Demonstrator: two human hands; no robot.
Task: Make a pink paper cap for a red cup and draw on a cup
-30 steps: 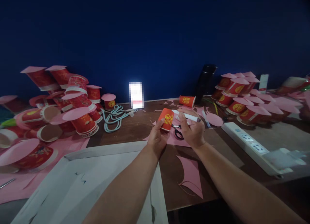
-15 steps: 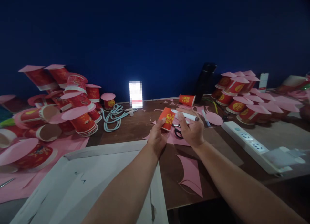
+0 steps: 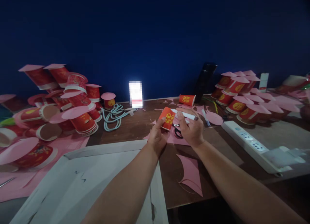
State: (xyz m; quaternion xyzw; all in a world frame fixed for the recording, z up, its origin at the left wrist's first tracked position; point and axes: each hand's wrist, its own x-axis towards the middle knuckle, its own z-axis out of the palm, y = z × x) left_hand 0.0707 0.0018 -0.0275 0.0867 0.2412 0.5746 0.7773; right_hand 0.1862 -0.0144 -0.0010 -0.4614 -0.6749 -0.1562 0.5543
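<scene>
My left hand (image 3: 157,135) is closed round a red paper cup (image 3: 167,118) with gold characters, tilted above the table. Between the fingers of my right hand (image 3: 192,130) is a white marker-like pen (image 3: 186,113) with a dark rear end. Its tip is at the cup's upper right edge; whether it touches, I cannot tell. Below my hands, dark-handled scissors (image 3: 178,132) lie on pink paper, partly hidden. Another red cup (image 3: 187,100) rests on its side behind them. A pink paper disc (image 3: 214,118) and a white-and-blue stick-like item (image 3: 205,117) lie to the right.
Red cups with pink discs (image 3: 82,120) pile up at the left, with more cups (image 3: 238,104) stacked at the right. A coiled pale cable (image 3: 112,119), a black bottle (image 3: 205,81), a power strip (image 3: 247,143), a white box lid (image 3: 97,178) and pink scraps (image 3: 191,174) surround my hands.
Almost nothing differs. My right hand and the pen have shifted very slightly; the cup stays in my left hand in nearly the same pose.
</scene>
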